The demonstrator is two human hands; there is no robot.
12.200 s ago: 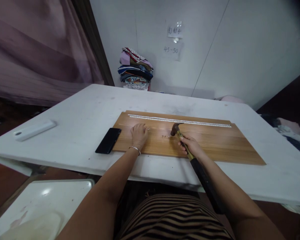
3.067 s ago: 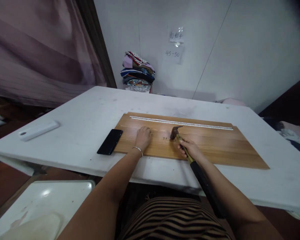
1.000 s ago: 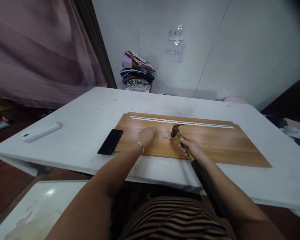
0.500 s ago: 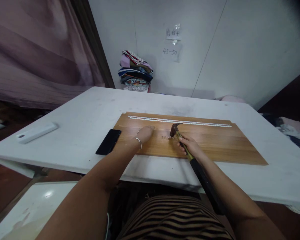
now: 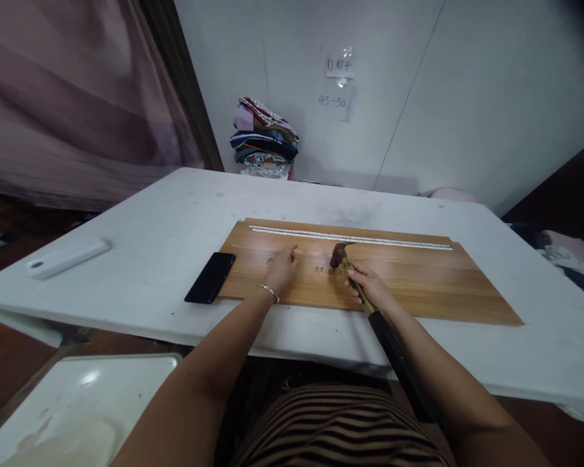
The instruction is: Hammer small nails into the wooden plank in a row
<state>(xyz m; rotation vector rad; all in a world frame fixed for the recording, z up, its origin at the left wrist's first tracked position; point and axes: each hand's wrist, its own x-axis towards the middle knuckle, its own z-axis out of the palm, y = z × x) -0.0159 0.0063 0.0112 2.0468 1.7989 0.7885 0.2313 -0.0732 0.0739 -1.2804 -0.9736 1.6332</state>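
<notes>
My right hand [image 5: 368,286] is wrapped round the yellowish shaft of a claw hammer [image 5: 339,255], below its rusty brown head. The hammer's long black grip runs back along my right forearm. Its head hovers over or rests on a brown wooden board [image 5: 418,279]; which one I cannot tell. Over the left part of the board, my left hand [image 5: 283,266] has its fingers drawn together, and what they hold, if anything, is too small to see. A few nails [image 5: 269,257] lie just left of that hand. Several small nails [image 5: 320,268] show between it and the hammer head.
Two white strips [image 5: 350,237] run along the board's far side. A black phone [image 5: 211,277] overlaps or touches the board's left end. A white handled object [image 5: 69,258] lies at the left of the white table [image 5: 150,220]. Folded clothes [image 5: 265,139] are stacked by the wall.
My left wrist has drawn slightly back toward me and the hand has turned, so more of the nails beside it shows. The right hand and hammer have hardly moved.
</notes>
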